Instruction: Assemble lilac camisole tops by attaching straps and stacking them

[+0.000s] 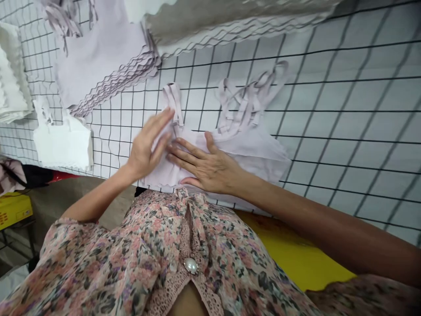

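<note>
A pale lilac bra top (259,153) lies on the table's front part, straight in front of me, its looped straps (243,105) pointing away from me. My right hand (210,169) rests flat on its middle with the fingers spread to the left. Above the left part of the same top is my left hand (149,147), its fingers stretched out beside one strap (174,101) and slightly blurred. Whether the left fingertips touch the cloth I cannot tell. Both hands hide part of the garment.
A lilac stack (105,66) with wavy edges lies at the back left. Behind is a grey-brown and white stack (230,26). A white top (64,140) and more white pieces (11,74) lie at left. Black grid lines cover the tabletop (342,131).
</note>
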Available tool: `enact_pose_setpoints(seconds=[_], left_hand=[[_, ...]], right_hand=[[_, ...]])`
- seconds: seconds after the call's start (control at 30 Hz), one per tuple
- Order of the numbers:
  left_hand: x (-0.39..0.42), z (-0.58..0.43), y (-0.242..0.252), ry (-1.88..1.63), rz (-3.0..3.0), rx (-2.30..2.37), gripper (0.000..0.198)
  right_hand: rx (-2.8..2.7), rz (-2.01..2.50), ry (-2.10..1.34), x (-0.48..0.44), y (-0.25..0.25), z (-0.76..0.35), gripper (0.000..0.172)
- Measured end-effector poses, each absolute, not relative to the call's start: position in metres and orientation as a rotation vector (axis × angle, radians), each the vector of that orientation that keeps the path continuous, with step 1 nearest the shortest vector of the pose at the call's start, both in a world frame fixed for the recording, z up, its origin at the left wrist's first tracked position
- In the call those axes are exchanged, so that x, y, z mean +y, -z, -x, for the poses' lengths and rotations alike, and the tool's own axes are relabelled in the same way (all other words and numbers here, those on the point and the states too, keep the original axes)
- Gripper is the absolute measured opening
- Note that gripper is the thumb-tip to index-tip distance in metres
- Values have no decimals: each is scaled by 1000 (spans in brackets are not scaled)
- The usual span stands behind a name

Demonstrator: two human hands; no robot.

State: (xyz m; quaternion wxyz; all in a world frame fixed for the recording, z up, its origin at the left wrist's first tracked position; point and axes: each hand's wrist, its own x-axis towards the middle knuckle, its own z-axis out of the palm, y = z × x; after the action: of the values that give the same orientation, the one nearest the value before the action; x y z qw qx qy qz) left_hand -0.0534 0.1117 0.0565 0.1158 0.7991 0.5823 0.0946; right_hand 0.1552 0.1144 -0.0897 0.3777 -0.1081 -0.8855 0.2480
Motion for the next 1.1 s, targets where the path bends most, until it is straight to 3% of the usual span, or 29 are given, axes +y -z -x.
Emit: enact_pose_setpoints(seconds=[0.2,0.27,0.4,0.57,0.67,0.87,1.0,1.1], left_hand=[[58,45,-16,-45,-2466,1609,90],[67,44,-19,-118,-2463,1656,82],[99,29,-43,-345,-2440,1685,42],[141,-13,-47,-414,-2294,1548,20],[164,-30,-38,-413,-2196,1503,18],[206,-48,-37,-529,-2005,1535,27],[235,-72,-31,-550,-1938,1417,50],[246,-84,-26,-510,-1820,1357,43]], right_hand=[[-2231,337,-605,136,97,-186,56],[-2109,567,-637,158,101,-217,46],[-1822,1038,-674,219,120,-270,34],[-1690,1262,-638,289,152,-254,45],[-1702,1275,-609,309,157,-230,46],[-1622,1235,-537,282,126,-235,28],[-1662,1139,-413,257,97,-250,32],[-1648,1119,-349,254,89,-257,35]])
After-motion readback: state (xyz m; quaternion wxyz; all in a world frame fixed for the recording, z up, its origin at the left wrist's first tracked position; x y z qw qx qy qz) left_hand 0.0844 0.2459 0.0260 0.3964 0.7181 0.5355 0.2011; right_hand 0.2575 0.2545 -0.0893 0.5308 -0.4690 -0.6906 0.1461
